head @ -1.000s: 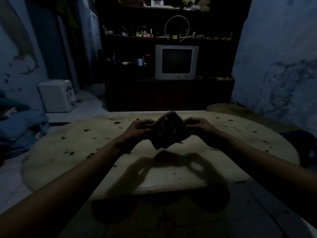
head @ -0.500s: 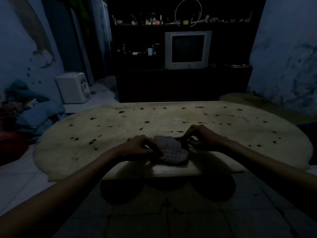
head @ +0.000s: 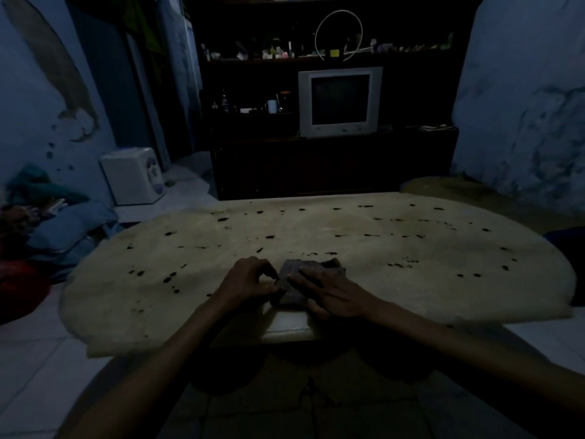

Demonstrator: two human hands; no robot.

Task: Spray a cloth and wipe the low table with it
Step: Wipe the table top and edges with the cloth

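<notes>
Under the flat, open right hand [head: 332, 294] lies the folded cloth [head: 292, 285], pressed onto the low table [head: 411, 280] near its front edge, left hand [head: 250, 283] curled pinching its left side, presumably steadying it for wiping.

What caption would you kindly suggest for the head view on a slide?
Both hands, left hand and right hand, press a folded cloth onto the speckled low table.
</notes>
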